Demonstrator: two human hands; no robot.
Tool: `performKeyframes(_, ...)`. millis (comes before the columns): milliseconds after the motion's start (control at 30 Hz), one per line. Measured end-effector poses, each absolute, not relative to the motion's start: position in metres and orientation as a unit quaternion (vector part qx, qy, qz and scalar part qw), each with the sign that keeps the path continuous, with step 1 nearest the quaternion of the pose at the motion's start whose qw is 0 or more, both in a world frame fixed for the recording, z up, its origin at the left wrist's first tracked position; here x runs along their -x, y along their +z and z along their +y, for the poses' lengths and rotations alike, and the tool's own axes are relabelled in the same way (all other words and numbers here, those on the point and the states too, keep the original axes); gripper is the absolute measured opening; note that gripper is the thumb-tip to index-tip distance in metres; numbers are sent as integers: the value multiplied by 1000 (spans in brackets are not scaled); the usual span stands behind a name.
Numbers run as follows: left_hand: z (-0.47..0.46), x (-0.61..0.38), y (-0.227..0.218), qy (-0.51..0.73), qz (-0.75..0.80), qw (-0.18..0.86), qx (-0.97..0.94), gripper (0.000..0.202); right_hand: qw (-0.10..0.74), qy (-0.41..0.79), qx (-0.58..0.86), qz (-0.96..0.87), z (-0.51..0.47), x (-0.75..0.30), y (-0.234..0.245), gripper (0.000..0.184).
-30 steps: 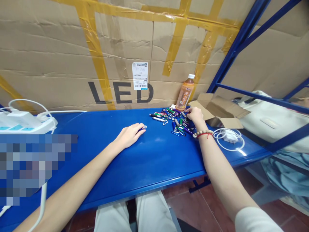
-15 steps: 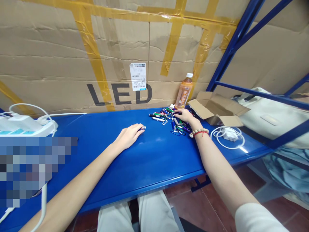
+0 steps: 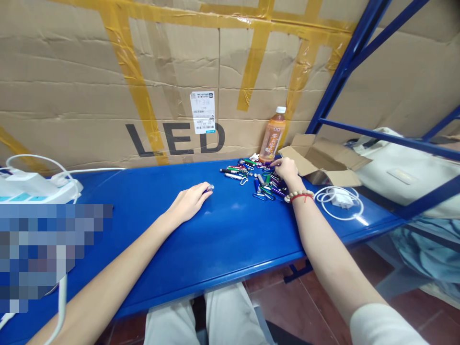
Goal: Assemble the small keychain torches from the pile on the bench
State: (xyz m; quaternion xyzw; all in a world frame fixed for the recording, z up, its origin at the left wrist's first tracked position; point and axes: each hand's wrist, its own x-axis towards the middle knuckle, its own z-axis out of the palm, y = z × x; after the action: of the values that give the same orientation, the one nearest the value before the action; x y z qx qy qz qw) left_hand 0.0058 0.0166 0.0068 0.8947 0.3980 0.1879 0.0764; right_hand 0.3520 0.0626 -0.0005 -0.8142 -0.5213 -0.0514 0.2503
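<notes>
On the blue tabletop lies a loose pile of small metal keychain flashlights (image 3: 233, 177) in silver, black, blue, green and purple, several with carabiner clips. My right hand (image 3: 286, 171), wearing a bead bracelet and a red string, is at the pile's far right side. Its thumb and fingers are pinched on a purple keychain flashlight (image 3: 275, 163). To the left of the pile, my left hand (image 3: 190, 200) rests on the table with its fingers closed. A small shiny silver end (image 3: 210, 187) pokes out at its fingertips; the rest of that object is hidden.
A drink bottle (image 3: 272, 135) stands behind the pile, against a large taped carton (image 3: 172, 72). Right of it are an opened small cardboard box (image 3: 325, 165) and a white charger with coiled cable (image 3: 341, 197). A power strip (image 3: 43, 189) lies at left; blue frame bars (image 3: 345, 72) rise at right.
My right hand has shifted right and slightly up over the pile, and a purple flashlight now shows in its fingers. My left hand stays in place; the view has shifted slightly.
</notes>
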Motion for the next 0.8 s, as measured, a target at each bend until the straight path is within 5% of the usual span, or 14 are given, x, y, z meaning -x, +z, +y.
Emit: performKeyframes(800, 19, -5, 5, 191, 409, 89, -888, 24, 283, -9, 768, -575, 65, -341, 10, 23)
